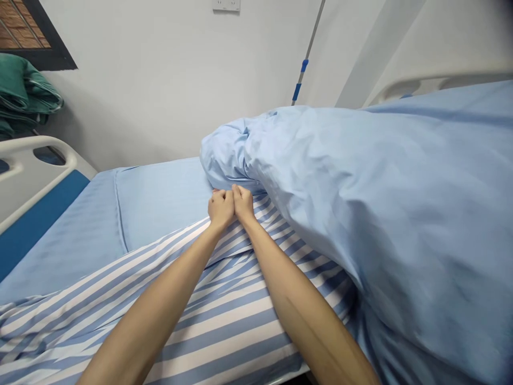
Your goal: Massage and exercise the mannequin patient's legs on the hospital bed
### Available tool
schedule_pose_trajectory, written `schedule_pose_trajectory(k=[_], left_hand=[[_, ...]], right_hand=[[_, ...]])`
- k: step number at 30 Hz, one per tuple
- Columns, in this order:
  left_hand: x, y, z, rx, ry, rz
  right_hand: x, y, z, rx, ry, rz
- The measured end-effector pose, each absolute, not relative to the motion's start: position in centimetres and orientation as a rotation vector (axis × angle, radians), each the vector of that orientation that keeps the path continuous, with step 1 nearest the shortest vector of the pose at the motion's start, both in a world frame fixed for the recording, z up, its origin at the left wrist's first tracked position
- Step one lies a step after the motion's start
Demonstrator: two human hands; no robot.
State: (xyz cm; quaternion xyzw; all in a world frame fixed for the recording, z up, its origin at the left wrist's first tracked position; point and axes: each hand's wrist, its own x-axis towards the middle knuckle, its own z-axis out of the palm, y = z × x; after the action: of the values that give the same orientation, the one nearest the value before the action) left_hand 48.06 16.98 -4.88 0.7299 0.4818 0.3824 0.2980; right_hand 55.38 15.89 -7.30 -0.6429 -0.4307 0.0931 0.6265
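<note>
My left hand and my right hand are closed side by side, knuckles up, over the middle of the bed. Both fists meet the far edge of a blue-and-white striped sheet, and its cloth runs up to my fingers. The fingertips are curled under and out of sight. Folds spread across the striped cloth between my forearms. Just beyond and to the right of my hands lies a bulky light-blue quilt, bunched up and covering part of the stripes. A light-blue bed sheet shows on the left.
A bed end board with cut-out handles stands at the left, and another pale board at the right. Behind the bed are a white wall, a pole with blue collars and a socket. Folded green cloth is at upper left.
</note>
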Motion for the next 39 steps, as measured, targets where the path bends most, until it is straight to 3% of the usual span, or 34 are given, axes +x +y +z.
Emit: schedule_pose_trajectory(k=[4, 10, 17, 21, 30, 33, 39], left_hand=[[49.4, 16.8, -5.1, 1.916, 1.197, 1.103], [49.2, 16.7, -6.7, 1.973, 1.217, 0.992], [47.7, 17.8, -6.4, 1.889, 0.947, 0.828], [40.6, 18.8, -5.8, 1.795, 1.012, 0.866], [12.9, 19.9, -8.1, 1.718, 1.728, 1.004], [9.4, 19.8, -9.4, 1.721, 1.788, 1.012], [9.9, 19.3, -9.8, 1.81, 1.974, 0.955]], right_hand=[[55.8, 15.8, -6.9, -1.432, -0.884, 0.218], [56.9, 15.1, -6.2, -1.506, -0.866, -0.138], [58.1, 16.3, -7.8, -1.608, -1.022, 0.001], [58.0, 16.2, -7.8, -1.58, -0.978, 0.022], [57.7, 16.1, -7.9, -1.625, -0.975, -0.005], [57.6, 16.2, -8.0, -1.666, -0.992, -0.018], [57.0, 15.8, -7.2, -1.903, -1.094, -0.073]])
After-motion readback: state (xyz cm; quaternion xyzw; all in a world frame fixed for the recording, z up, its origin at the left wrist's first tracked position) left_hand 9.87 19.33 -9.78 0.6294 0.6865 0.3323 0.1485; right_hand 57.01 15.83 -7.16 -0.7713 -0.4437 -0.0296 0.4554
